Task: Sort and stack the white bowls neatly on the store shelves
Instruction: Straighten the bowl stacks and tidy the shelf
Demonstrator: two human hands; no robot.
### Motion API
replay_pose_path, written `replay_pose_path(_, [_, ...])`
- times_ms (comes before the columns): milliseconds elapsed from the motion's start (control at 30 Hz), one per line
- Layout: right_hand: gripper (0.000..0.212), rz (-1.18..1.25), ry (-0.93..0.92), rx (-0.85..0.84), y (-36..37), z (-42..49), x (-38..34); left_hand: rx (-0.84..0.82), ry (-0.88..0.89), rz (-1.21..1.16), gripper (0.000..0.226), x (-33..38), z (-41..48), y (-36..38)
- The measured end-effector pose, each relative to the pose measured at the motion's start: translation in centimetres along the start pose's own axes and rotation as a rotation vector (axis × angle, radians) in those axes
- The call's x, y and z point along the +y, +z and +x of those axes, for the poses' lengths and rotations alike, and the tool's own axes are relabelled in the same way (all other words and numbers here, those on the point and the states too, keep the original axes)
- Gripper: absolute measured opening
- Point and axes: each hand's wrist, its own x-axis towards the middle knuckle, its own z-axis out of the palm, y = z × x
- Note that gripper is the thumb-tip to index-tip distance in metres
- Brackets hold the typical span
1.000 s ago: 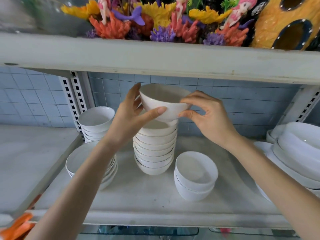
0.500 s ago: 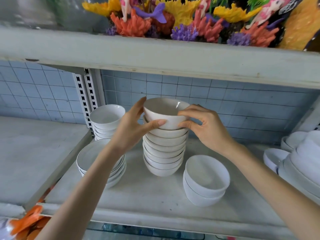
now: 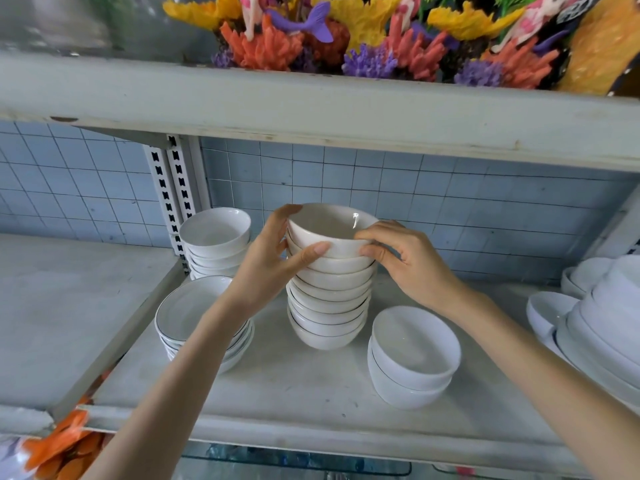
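Both hands on the top bowl (image 3: 329, 233) of the tall stack (image 3: 329, 306). My left hand (image 3: 273, 258) grips it from the left: thumb pressed flat on the near wall, fingers curved round the far-left rim. My right hand (image 3: 405, 261) grips it from the right: fingers curled over the rim, thumb against the wall just under it. The bowl is nested in the one below it, at the head of the stack. The stack stands mid-shelf (image 3: 294, 386), towards the back, and several of its bowls show a thin dark line at the rim.

Other crockery on the same shelf:
- back left, a stack of small bowls (image 3: 216, 237) beside the slotted upright (image 3: 173, 188);
- front left, a stack of wide shallow bowls (image 3: 187, 313), partly behind my left forearm;
- front right, two nested bowls (image 3: 412, 358), near the tall stack but apart from it;
- far right, piled white dishes (image 3: 606, 323).

Blue tiled wall (image 3: 450, 209) behind. The upper shelf (image 3: 311, 109) carries coloured coral ornaments (image 3: 270, 46).
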Motion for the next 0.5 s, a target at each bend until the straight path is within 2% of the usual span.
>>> replay_pose_path(100, [0.017, -0.042, -0.027, 0.026, 0.03, 0.08, 0.14, 0.019, 0.029, 0.041, 0.046, 0.02, 0.03, 0.02])
replay_pose_path(233, [0.015, -0.076, -0.043, 0.055, 0.10, 0.24, 0.15, 0.001, 0.014, 0.027, 0.038, -0.24, 0.08, 0.03])
replay_pose_path(367, [0.016, -0.085, -0.041, 0.024, 0.02, 0.08, -0.05, 0.004, -0.002, 0.028, 0.043, -0.35, 0.00, 0.10])
replay_pose_path(500, [0.027, -0.086, -0.028, 0.009, 0.02, -0.26, -0.18, 0.002, -0.011, 0.012, 0.050, -0.28, -0.22, 0.30])
